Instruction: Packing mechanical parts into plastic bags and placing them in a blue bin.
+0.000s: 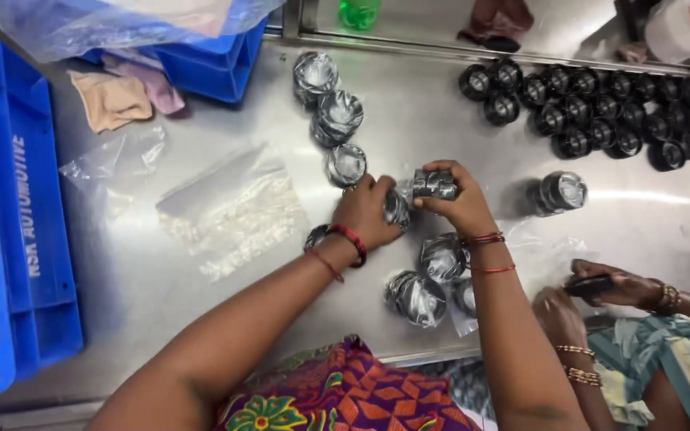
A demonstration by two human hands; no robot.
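Gripping one bagged dark metal ring [433, 184], the right hand [461, 206] closed around it; at nine o'clock, the left hand [365, 211] pinched its glossy plastic wrap [397, 206].

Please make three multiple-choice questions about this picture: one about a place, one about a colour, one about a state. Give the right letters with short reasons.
1. Where is the big group of unwrapped black round metal parts?
A. far right of the steel table
B. inside the crate
C. on the person's lap

2. What colour is the plastic crate at the left edge?
A. red
B. blue
C. green

3. What is the right hand doing?
A. resting flat
B. gripping a plastic-wrapped round part
C. holding a cloth

Answers:
1 A: the black round metal parts lie in rows on the steel table.
2 B: the plastic crate is blue.
3 B: the right hand closes on the plastic-wrapped round part, with the left hand beside it.
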